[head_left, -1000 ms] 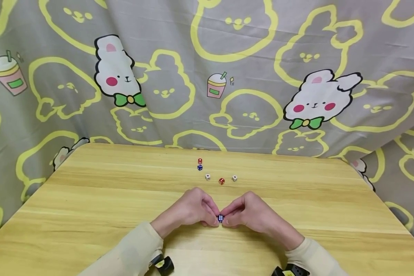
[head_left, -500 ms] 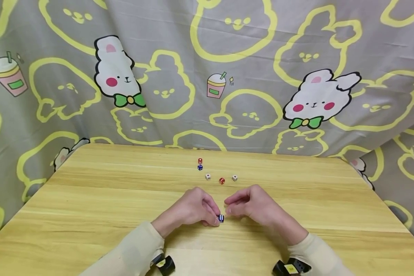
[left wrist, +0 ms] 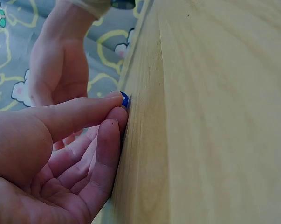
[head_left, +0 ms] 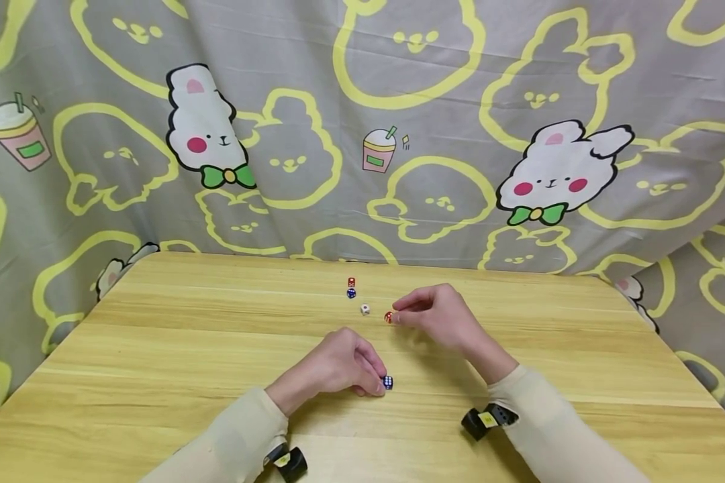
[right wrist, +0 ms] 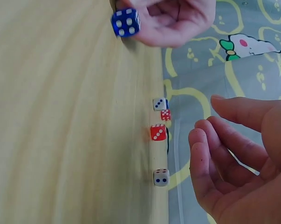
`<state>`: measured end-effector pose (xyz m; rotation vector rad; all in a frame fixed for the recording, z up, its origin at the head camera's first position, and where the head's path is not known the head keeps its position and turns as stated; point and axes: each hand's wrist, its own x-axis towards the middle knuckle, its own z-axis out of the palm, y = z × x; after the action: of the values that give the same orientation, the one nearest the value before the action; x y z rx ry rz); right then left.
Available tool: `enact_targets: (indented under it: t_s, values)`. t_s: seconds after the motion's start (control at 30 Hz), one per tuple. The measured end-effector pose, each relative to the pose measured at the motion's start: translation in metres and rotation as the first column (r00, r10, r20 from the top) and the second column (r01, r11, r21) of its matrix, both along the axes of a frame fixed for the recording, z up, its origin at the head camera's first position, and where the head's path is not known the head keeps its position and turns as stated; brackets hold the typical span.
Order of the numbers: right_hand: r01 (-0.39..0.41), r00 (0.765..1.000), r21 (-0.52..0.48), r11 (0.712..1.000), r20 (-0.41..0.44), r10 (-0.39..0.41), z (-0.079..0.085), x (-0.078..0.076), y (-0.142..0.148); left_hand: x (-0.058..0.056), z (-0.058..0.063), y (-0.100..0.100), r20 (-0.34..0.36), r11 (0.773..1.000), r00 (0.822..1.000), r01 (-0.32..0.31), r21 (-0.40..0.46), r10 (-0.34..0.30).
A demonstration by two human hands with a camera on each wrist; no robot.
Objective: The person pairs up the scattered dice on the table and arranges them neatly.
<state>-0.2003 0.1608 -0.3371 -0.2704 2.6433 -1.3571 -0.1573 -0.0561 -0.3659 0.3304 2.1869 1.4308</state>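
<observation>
My left hand [head_left: 344, 365] pinches a blue die [head_left: 388, 382] with white pips at the table's near middle. In the left wrist view its thumb and fingertip cover most of that blue die [left wrist: 125, 99]. Over the far dice, my right hand [head_left: 438, 318] holds nothing. Its thumb and fingers stand apart in the right wrist view, clear of a red die [right wrist: 158, 132] and a white die [right wrist: 161, 177]. From the head, the right fingertips partly overlap the red die [head_left: 389, 317], and the hand hides the white die at the right.
Farther back lie a white die [head_left: 365, 309], a blue die [head_left: 352, 293] and a red die [head_left: 352, 282]. Behind the wooden table [head_left: 187, 322] hangs a grey patterned curtain [head_left: 314, 134].
My right hand has let go of the near blue die and moved away, up to the far dice. My left hand stays in place with the blue die.
</observation>
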Motion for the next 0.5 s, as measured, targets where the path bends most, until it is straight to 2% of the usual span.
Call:
enact_targets:
  t_s: [0.2,0.5]
  values:
    - [-0.010,1.000,-0.026,1.000,-0.014,0.010,0.000,-0.016,-0.006,0.000,0.000,0.000,0.001,1.000,1.000,-0.005,-0.002,0.005]
    - [-0.027,0.997,-0.006,1.000,-0.068,0.027,-0.003,-0.032,-0.018,0.000,0.001,0.000,0.006,1.000,1.000,-0.010,-0.005,0.010]
